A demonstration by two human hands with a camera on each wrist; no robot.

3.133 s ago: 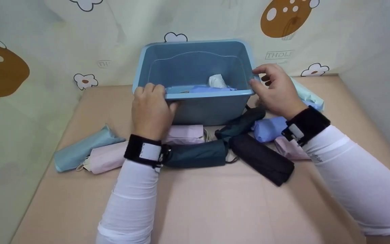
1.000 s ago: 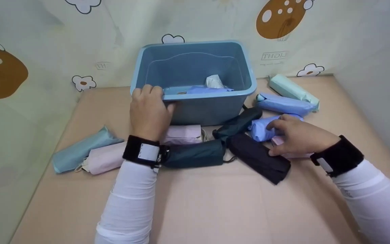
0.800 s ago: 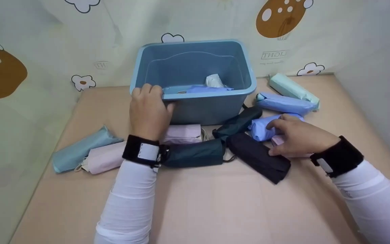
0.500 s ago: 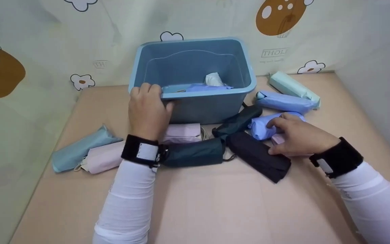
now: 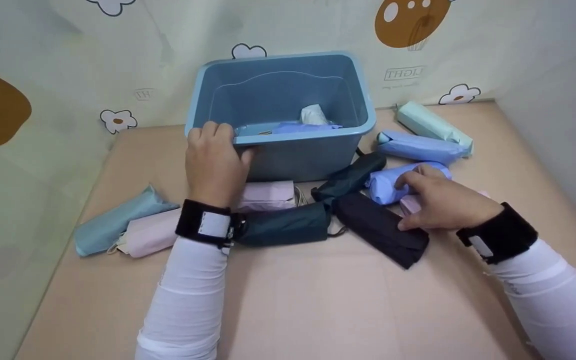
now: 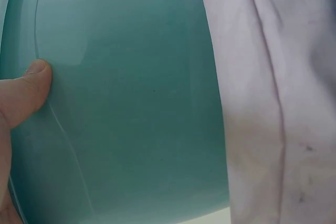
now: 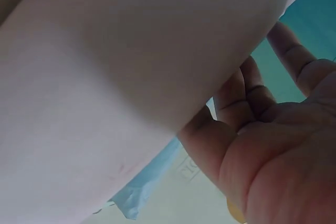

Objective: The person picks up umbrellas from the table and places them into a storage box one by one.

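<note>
Hand (image 5: 215, 167) on smooth round-cornered bin (image 5: 300, 157)

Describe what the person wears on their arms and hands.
The left hand and right hand are bare. The left sleeve and right sleeve are white and wrinkled. The left wristband and right wristband are wide and black, each with a pale, roughly rectangular patch.

Mirrored lettering faced you.
The backdrop (image 5: 288, 30) bore a boxed "LIGHT" (image 5: 403, 74), reversed (smaller print beneath was unreadable), and faint "HT" letters (image 5: 144, 94) leftward.
</note>
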